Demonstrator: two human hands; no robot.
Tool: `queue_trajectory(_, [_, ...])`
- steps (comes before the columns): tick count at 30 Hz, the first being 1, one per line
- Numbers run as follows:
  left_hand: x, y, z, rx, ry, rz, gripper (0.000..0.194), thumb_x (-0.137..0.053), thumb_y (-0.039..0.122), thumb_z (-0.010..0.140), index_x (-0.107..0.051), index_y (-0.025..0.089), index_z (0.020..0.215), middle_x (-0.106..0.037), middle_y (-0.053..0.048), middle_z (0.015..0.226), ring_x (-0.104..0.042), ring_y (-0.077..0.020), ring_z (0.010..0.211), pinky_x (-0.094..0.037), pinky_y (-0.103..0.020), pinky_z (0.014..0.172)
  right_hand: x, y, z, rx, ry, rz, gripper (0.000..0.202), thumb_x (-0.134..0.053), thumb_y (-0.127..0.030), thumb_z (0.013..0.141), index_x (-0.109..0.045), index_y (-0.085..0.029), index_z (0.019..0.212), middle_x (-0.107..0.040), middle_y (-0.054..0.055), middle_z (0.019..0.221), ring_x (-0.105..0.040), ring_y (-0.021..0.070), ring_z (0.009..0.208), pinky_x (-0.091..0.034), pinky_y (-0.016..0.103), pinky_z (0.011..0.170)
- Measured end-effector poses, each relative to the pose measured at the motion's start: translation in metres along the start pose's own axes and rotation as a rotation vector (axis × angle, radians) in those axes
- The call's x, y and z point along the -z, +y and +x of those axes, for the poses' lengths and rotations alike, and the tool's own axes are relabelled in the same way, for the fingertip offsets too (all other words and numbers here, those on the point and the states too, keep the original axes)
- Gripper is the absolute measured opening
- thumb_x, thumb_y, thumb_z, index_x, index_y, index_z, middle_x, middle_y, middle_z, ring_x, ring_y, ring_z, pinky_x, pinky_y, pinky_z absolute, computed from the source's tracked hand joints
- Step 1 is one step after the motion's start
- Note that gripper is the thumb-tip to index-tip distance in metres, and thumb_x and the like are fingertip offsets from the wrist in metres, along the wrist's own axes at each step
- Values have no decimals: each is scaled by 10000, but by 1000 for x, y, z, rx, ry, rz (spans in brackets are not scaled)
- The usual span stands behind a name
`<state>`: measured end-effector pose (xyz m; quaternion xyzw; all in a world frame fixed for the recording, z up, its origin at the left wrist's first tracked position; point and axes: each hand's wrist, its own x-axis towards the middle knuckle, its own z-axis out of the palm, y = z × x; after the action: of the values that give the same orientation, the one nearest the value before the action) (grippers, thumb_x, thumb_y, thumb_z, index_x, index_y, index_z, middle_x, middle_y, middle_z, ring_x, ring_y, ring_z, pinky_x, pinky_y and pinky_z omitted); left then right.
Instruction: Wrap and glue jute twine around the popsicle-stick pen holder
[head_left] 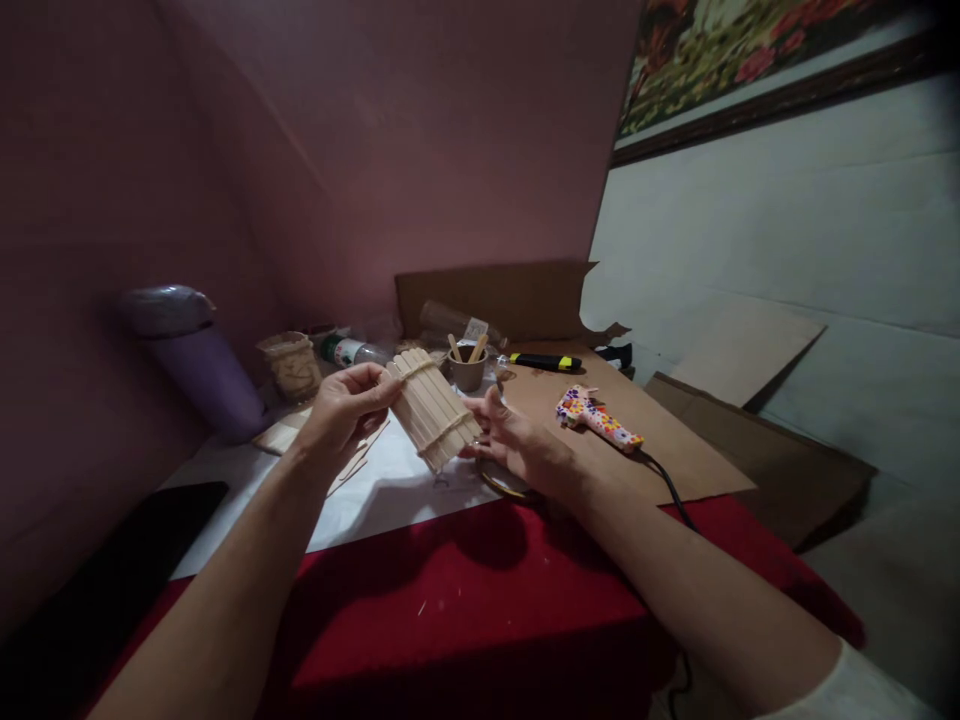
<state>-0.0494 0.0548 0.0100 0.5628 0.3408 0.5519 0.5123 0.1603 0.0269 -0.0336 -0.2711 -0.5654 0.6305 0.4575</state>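
Observation:
A small panel of pale wooden sticks point(431, 408), laid side by side with two crosspieces, is held tilted above the white paper point(405, 500). My left hand point(352, 405) pinches its upper left edge between thumb and fingers. At the panel's lower right edge is my right hand point(506, 435), its fingers apart and the fingertips close to the sticks; whether they touch it is unclear. Beneath the right hand, a round object point(504, 482) is partly hidden. A flower-patterned glue gun point(598, 418) lies on cardboard to the right.
Behind the panel stand a cup with sticks point(469, 372), a clear bottle point(360, 352) and a jar point(291, 365). A black and yellow cutter point(545, 362) lies on the cardboard point(660, 450). A purple container point(206, 370) leans left; red cloth point(465, 600) covers the front.

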Motion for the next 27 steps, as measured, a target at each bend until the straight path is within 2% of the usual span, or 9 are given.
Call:
queue_trajectory(4, [-5, -5, 0, 28, -18, -23, 290, -809, 295, 605, -567, 136, 599, -442, 63, 461, -283, -4, 344, -136, -161, 342, -5, -6, -5, -26, -167, 108, 592, -598, -598, 805, -580, -154, 1196, -633, 132, 1119, -629, 204, 910, -523, 308, 762])
queue_trajectory(8, [-6, -6, -2, 37, -9, -20, 302, -806, 319, 610, -569, 132, 614, -454, 59, 481, -281, -1, 347, -130, -159, 341, -6, -9, -6, -66, -223, 178, 520, -679, -427, 791, -559, -146, 1212, -634, 127, 1096, -630, 188, 882, -539, 299, 748])
queue_trajectory(18, [-5, -9, -3, 72, -8, -38, 301, -791, 329, 631, -559, 138, 630, -435, 63, 491, -261, 0, 350, -104, -167, 351, -7, -9, -8, -114, -198, 177, 386, -599, -407, 826, -624, -181, 1138, -670, 98, 1015, -629, 215, 910, -538, 352, 795])
queue_trajectory(27, [-5, -8, -5, 72, -5, -19, 301, -791, 345, 631, -575, 137, 653, -459, 59, 508, -273, -2, 355, -105, -169, 354, -4, -8, -7, -136, -233, 248, 346, -547, -344, 870, -619, -170, 1160, -686, 92, 1021, -650, 185, 847, -530, 324, 782])
